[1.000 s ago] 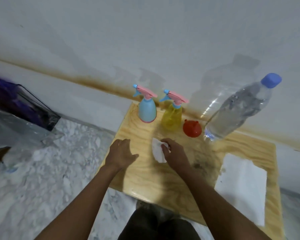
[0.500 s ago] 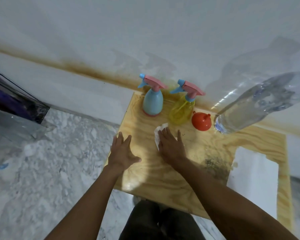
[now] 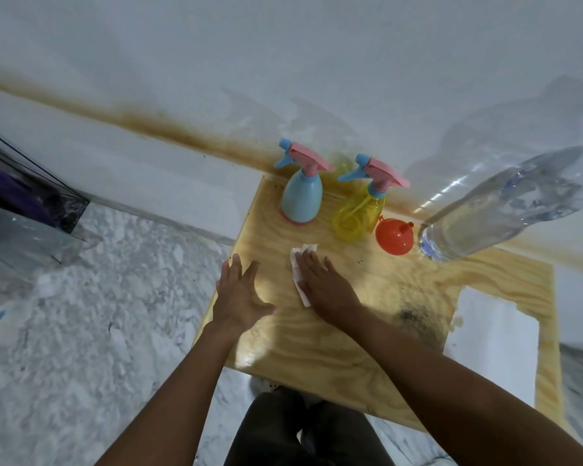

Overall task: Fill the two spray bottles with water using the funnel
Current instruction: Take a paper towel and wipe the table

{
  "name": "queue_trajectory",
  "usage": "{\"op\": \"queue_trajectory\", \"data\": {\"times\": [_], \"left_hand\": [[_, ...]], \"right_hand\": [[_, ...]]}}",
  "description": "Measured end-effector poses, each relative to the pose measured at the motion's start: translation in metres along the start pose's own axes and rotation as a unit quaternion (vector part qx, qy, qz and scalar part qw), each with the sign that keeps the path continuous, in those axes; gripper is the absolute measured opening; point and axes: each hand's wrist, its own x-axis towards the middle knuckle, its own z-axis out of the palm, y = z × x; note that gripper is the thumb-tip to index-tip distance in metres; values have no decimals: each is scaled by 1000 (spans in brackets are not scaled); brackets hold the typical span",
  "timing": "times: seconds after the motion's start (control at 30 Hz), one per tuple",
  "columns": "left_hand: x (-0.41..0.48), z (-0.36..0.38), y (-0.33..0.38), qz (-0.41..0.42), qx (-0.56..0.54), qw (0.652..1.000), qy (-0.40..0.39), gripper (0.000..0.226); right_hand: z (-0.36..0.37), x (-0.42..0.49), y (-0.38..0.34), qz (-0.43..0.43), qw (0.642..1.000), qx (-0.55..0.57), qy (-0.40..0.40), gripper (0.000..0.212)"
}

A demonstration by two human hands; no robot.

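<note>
A blue spray bottle (image 3: 299, 201) and a yellow spray bottle (image 3: 357, 216), both with pink trigger heads on, stand at the back of a wooden board (image 3: 344, 351). Right of them an orange funnel (image 3: 393, 235) rests mouth down. A large clear water bottle (image 3: 505, 210) stands further right, partly out of frame. My right hand (image 3: 327, 287) lies flat on a white tissue (image 3: 297, 260), pressing it onto the board in front of the bottles. My left hand (image 3: 241, 297) rests with spread fingers on the board's left edge, holding nothing.
A white paper sheet (image 3: 492, 344) lies on the right of the board, with a dark stain (image 3: 414, 317) beside it. A clear plastic container (image 3: 21, 210) sits on the marble floor at the far left. The wall stands right behind the bottles.
My right hand went from pinching the tissue to lying flat on it and slid it toward the bottles. My left hand opened its fingers. The camera moved closer.
</note>
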Motion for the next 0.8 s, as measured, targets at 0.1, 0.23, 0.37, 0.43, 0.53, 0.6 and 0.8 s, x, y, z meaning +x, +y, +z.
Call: {"op": "queue_trajectory", "data": {"times": [0.1,0.23,0.37,0.43,0.53,0.6,0.8], "left_hand": [[1,1,0,-2,3,1000,-1,109],[1,1,-1,-2,-1,1000,0,109],[-1,1,-2,2,-12,1000,5,108],[-1,0,-2,2,-15,1000,5,108],[-1,0,-2,1,-14,1000,1,108],[-1,0,-1,1,-11,1000,-1,110],[0,0,0,-4,-1,1000,-7,111]], "right_hand": [[1,14,-15,10,1000,1,-6,56],[2,35,-23,-2,1000,-25,-16,53],[-2,45,-16,9,999,-40,7,53],[-9,50,-16,23,999,-22,2,51],[-23,56,-15,28,1000,-3,-2,56],[-35,56,-8,26,999,21,32,59],[-30,44,7,-79,996,-23,-34,58]]}}
